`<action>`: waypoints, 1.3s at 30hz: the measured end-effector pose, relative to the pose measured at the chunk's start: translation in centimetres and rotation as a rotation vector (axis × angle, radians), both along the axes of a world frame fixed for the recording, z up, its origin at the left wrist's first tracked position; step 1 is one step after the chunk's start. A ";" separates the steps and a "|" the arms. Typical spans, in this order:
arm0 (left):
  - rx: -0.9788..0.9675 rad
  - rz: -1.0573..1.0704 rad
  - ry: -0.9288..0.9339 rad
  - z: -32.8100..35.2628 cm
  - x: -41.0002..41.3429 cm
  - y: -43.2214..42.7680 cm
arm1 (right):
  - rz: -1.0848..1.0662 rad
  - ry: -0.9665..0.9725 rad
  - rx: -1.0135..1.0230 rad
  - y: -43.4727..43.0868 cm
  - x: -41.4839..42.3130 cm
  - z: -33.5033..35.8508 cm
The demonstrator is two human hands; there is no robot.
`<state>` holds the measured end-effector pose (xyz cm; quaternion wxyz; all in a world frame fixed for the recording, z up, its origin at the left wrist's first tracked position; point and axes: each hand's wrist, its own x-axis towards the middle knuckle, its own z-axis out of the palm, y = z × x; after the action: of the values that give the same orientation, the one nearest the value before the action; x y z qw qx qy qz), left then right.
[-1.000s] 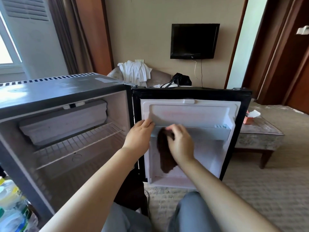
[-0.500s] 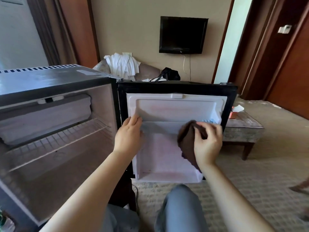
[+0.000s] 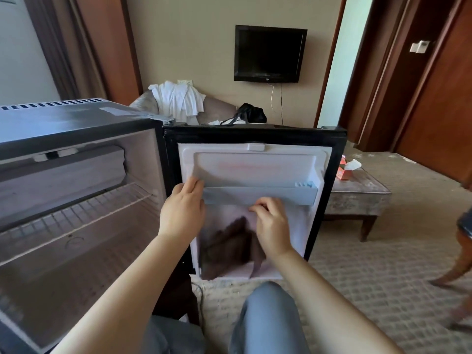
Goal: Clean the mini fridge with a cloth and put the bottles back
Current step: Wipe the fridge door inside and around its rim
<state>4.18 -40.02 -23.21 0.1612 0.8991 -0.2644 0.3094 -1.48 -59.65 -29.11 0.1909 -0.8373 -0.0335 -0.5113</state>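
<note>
The right hand (image 3: 272, 222) has come back from the right end of the door shelf (image 3: 260, 195) to just under its middle. The brown cloth (image 3: 227, 249) now trails lower, across the white liner of the open door (image 3: 255, 164) towards its bottom left corner. By my judgement the wiping has passed from the shelf front to the panel beneath it, so the mini fridge (image 3: 63, 123) is still being cleaned and the bottles come later. The left hand (image 3: 182, 210) stays at the shelf's left end, its fingers fairly straight against the liner, steadying the door and gripping nothing. The right hand's fingers are curled, but the cloth is smeared by motion and meets the hand behind its back and heel, so I cannot tell whether they pinch it. No bottles show in this view. The fridge's lower left is cut off by the frame edge, and only part of the wire rack (image 3: 76, 213) is plain.
</note>
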 end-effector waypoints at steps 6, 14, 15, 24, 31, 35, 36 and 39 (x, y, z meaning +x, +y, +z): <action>0.025 -0.027 0.023 -0.1 -0.3 1.0 | 0.093 0.095 -0.078 -1.5 -2.2 -2.1; -0.075 -0.083 0.060 -6.4 -3.6 2.3 | 0.099 0.504 0.014 1.8 -1.8 -9.7; -0.066 -0.090 0.071 -6.8 -3.6 2.2 | 0.090 0.575 0.003 1.9 -1.6 -10.3; -0.052 -0.104 0.119 -9.5 -3.2 2.6 | -0.092 0.992 -0.137 2.0 0.2 -13.7; -0.232 -0.096 -0.065 -3.6 -2.2 2.6 | 0.129 0.461 0.156 3.2 -3.0 -2.4; -0.196 -0.113 -0.123 0.4 -1.4 1.2 | 0.026 0.049 0.088 2.5 -3.4 6.3; -0.159 -0.122 -0.121 1.0 -1.1 0.7 | -0.011 0.013 0.072 2.2 -3.0 7.7; -0.056 -0.134 -0.038 1.7 -0.5 -0.3 | -0.091 0.066 0.010 2.0 -1.5 8.6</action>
<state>3.70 -40.31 -21.54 0.2016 0.8684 -0.3182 0.3224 -2.95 -57.60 -20.54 0.1725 -0.8534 0.0134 -0.4917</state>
